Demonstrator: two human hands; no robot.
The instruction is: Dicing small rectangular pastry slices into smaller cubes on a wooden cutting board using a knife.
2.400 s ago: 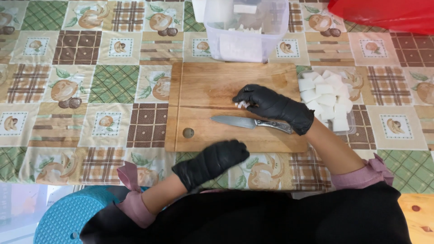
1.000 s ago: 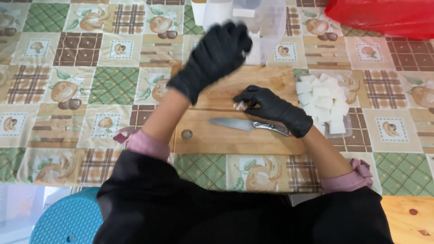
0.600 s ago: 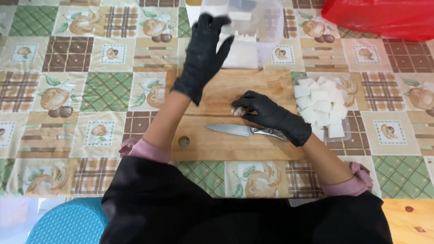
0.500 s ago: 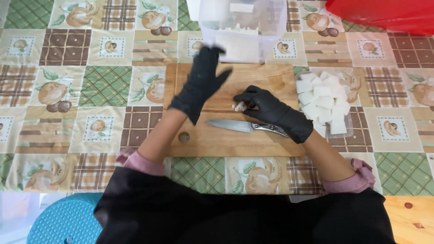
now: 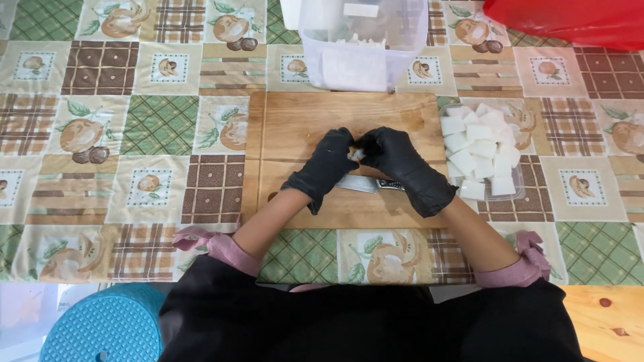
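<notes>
Small white piece [image 5: 355, 154] pinched between both gloved hands, left hand [image 5: 327, 163], right hand [image 5: 400, 161], orientation too hidden to tell

a small white, soft-looking piece of food [image 5: 355, 155] sits pinched between the fingertips of the black-gloved left hand [image 5: 325, 165] and the black-gloved right hand [image 5: 396, 157], just above the middle of the rectangular wooden cutting board [image 5: 295, 121]. only a sliver of it shows between the gloves, so its full shape cannot be told. a steel-bladed kitchen knife [image 5: 362, 184] lies flat on the board beneath the hands, nearer the board's near edge, blade pointing toward the board's left edge, its handle hidden under the right hand.
</notes>
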